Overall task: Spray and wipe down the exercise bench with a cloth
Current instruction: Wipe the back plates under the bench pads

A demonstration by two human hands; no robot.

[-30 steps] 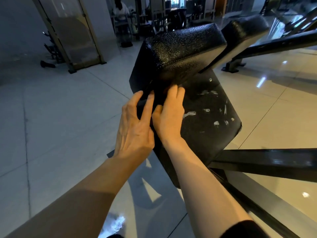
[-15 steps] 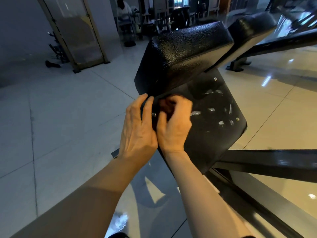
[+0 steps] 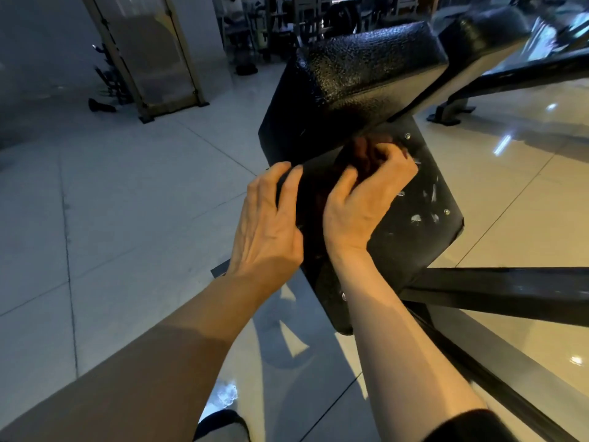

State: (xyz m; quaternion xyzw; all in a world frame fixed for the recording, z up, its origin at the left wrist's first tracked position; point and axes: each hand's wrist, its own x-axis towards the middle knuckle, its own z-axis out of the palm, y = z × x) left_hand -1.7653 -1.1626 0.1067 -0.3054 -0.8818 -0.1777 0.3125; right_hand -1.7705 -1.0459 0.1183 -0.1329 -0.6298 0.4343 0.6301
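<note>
While left hand [image 3: 267,224] steadies bench [image 3: 414,244], right hand [image 3: 360,202] pinches cloth [image 3: 366,154].

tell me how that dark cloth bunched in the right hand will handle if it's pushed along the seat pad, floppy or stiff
Probably floppy: the dark cloth is crumpled into folds inside the right hand's curled fingers. It likely weighs very little, since a loose grip carries it. It may drag and bunch rather than glide, because the seat pad looks textured and carries wet streaks.

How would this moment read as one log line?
right hand: grips dark cloth | left hand: rests on bench pad edge | stage: wiping
</note>
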